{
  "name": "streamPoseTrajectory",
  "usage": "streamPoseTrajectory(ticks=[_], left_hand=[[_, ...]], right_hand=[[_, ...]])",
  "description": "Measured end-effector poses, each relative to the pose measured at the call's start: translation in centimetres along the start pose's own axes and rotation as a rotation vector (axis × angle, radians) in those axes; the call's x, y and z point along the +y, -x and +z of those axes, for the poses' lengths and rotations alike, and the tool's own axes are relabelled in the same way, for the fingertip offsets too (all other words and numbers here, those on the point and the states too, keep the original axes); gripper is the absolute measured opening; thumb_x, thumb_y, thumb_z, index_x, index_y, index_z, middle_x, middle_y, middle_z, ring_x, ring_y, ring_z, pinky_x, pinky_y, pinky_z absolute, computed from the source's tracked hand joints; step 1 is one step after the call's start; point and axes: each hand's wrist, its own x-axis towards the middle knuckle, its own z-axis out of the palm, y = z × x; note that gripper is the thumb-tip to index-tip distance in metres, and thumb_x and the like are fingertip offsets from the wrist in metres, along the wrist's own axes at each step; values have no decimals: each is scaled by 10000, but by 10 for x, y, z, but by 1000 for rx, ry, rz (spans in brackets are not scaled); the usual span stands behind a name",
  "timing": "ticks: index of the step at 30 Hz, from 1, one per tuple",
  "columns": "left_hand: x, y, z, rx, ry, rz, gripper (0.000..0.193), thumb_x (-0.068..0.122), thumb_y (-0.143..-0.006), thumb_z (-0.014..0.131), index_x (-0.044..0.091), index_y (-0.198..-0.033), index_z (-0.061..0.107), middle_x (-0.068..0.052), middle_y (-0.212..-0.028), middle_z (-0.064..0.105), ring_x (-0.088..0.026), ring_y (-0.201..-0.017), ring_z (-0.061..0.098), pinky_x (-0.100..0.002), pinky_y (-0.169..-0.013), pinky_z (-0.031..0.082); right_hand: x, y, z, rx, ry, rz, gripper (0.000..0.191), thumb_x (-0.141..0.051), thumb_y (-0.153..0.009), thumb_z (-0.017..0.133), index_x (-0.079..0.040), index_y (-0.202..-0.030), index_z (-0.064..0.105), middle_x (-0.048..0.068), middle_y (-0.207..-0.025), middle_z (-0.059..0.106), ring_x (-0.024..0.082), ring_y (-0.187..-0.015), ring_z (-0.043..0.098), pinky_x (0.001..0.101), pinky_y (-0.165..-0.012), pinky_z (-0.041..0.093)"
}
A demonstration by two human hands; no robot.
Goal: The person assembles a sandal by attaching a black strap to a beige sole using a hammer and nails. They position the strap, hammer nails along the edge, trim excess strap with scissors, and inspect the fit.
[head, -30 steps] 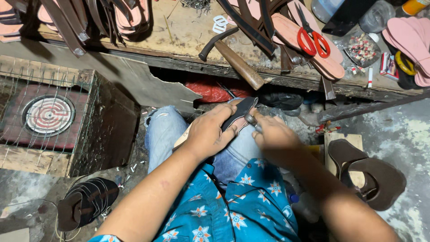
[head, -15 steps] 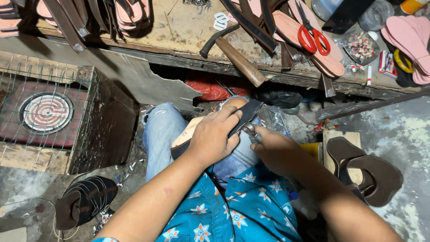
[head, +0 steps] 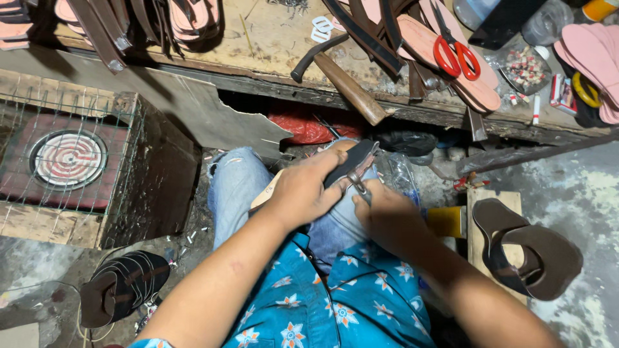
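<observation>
Fingers of the left hand are curled over a dark sandal piece and clamp it against the raised knee in faded jeans — a pale sole edge pokes out under the palm on the left side. Fingers of the right hand are bunched tight around a small metal tool, its tip touching the dark piece right where the left fingertips end. So both hands meet on that one piece, sitting on the knee just below the lip of the workbench.

Room is pretty tight here. That bench edge runs across straight above the hands, and a hammer sticks its wooden handle out past the edge, hanging almost over the work. Red-handled scissors lie further right on a pink sole, well back from the edge. To the left there's a wire-mesh box with a round coil heater inside — its dark side wall stands just beside the left knee. On the right, a finished brown sandal rests on a wooden block near the right forearm. Down at the lower left a stack of dark sandals sits on the floor, near the left elbow. Open floor shows mostly at far right, grey and patchy.
</observation>
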Motion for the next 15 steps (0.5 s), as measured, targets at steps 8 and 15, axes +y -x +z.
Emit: streamPoseTrajectory(ticks=[8, 15], left_hand=[[-57, -35, 3, -88, 450, -173, 438, 136, -839, 711, 12, -1248, 618, -199, -1103, 748, -244, -995, 709, -342, -869, 558], [-45, -31, -2, -80, 252, -38, 452, 184, -838, 697, 36, -1256, 616, -196, -1233, 715, -341, -1119, 708, -386, -917, 554]], right_hand=[[22, -41, 47, 248, 1, -140, 293, -238, -897, 699, -3, -1006, 561, 216, -739, 652, 454, -679, 648, 556, -633, 513], [14, -26, 21, -13, 95, -34, 239, -238, -908, 639, -29, -956, 534, 233, -752, 662, 454, -727, 669, 571, -644, 519]])
